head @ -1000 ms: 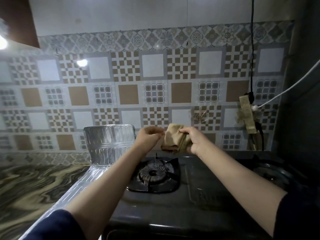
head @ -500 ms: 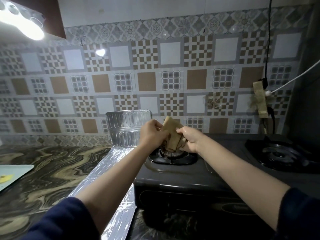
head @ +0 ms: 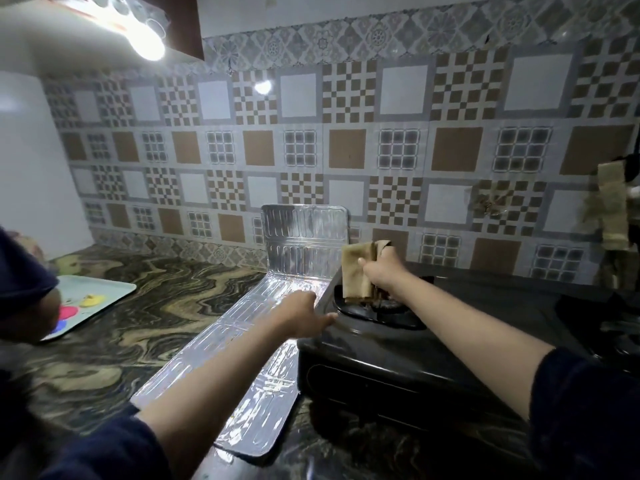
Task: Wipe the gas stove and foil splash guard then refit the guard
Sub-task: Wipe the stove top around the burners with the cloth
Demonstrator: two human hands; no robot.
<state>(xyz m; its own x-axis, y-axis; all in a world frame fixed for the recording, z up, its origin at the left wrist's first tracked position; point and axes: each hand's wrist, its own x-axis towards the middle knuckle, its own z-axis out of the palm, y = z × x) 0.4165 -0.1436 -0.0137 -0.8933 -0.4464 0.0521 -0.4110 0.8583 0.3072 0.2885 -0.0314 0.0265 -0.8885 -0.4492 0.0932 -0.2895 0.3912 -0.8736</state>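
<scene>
The marbled counter (head: pixel 114 344) carried the black gas stove (head: pixel 433 355) at right and the foil splash guard (head: pixel 273 306) just beside its left edge, one panel lying flat, the far panel upright against the tiled wall (head: pixel 346 133). Both arms reached forward. The left hand (head: pixel 304 315) rested at the stove's left edge, thumb extended, whether gripping I could not tell. The right hand (head: pixel 381 271) pinched a folded tan cloth (head: pixel 356 271) above the left burner (head: pixel 384 311).

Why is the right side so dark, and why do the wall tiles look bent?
Head view: the one lamp sits upper left, so the foil guard glares while the stove stays dim; the wide lens bows the tiles; the edges blur.
</scene>
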